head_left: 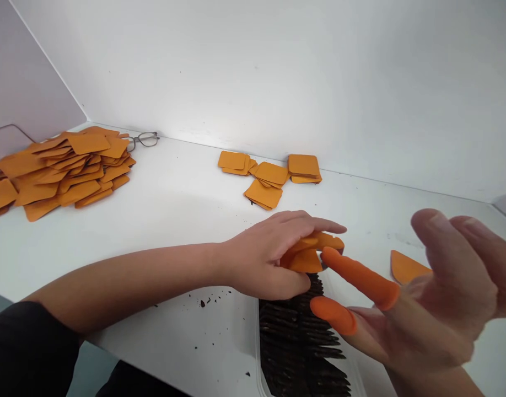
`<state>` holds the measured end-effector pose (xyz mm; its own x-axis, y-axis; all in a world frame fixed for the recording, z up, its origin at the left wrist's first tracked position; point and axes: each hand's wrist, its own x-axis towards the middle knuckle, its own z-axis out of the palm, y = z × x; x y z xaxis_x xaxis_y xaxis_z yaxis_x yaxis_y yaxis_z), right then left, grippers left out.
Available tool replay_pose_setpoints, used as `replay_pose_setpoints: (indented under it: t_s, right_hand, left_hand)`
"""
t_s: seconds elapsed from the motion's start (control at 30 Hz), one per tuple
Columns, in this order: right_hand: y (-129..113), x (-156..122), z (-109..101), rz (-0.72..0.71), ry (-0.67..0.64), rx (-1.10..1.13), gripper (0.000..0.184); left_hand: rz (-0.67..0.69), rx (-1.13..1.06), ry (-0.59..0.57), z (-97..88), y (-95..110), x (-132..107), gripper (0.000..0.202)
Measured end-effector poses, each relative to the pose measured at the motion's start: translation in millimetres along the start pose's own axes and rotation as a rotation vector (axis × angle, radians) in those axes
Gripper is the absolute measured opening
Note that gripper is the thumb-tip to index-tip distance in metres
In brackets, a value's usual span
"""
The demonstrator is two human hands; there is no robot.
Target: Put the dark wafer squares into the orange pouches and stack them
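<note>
At centre, the left hand (269, 259) pinches thin orange square sheets (308, 253) above a tray of dark wafers (298, 342). At four o'clock, the right hand (435, 298) hovers spread, orange finger cots (360, 278) on two fingers. The sheets look light, flexible, best gripped by edges.

Two hands are in view, the left hand (269, 259) and the right hand (439, 292). Two orange finger cots (360, 278) sit on the right hand's fingers. Far left of the left hand lies one big heap of orange squares (58, 171), too many to count. Beyond the left hand lie three small stacks of orange squares (269, 176). One pair of glasses (143, 139) rests behind the heap. One tray of dark pieces (298, 342) sits just below the left hand.
</note>
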<state>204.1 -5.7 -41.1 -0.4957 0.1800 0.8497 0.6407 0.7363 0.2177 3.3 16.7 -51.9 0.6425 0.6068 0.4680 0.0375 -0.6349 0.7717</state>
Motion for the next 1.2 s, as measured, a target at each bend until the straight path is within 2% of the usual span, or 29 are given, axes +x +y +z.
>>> replay_pose_setpoints:
  t_s: [0.1,0.2,0.33,0.4,0.5,0.63,0.7,0.8,0.87,0.97,1.1,1.2]
  right_hand:
    - [-6,-2,0,-0.006,-0.046,0.008,0.037]
    - [-12,-5,0,0.092,-0.143,0.051,0.028]
    - [-19,-5,-1,0.081,-0.159,0.034,0.016]
    - [-22,-5,-3,0.109,-0.119,0.006,0.023]
    - [-26,-7,-3,0.151,-0.072,-0.019,0.040]
    - [-27,-9,-2,0.114,-0.241,0.060,0.055]
    - [-27,-9,-1,0.126,-0.270,0.055,0.056]
    - [-28,-8,2,0.111,-0.213,0.015,0.056]
    - [-27,-8,3,0.067,-0.117,-0.021,0.055]
    - [-25,-8,3,0.042,0.017,-0.073,0.049]
    - [-21,-8,2,0.073,0.027,-0.079,0.040]
    - [-18,-10,3,0.060,0.111,-0.091,0.037]
  left_hand:
    - [0.127,-0.013,0.006,0.7,-3,0,0.062]
    - [0.249,0.017,0.080,2.1,-6,0,0.064]
    - [0.366,0.127,0.185,7.4,-4,-1,0.061]
    - [0.373,0.177,0.236,10.3,1,-2,0.056]
    - [0.327,0.252,0.249,10.2,8,-2,0.052]
    - [0.238,0.328,0.354,3.6,11,0,0.031]
    - [0.209,0.313,0.372,1.1,11,1,0.021]
    - [0.153,0.246,0.294,-0.1,9,0,0.019]
    - [0.114,0.223,0.264,-0.1,7,-1,0.019]
    - [0.108,0.209,0.289,-0.3,4,-1,0.017]
    - [0.166,0.204,0.323,-0.8,2,-1,0.018]
    - [0.191,0.197,0.344,-0.9,1,-1,0.016]
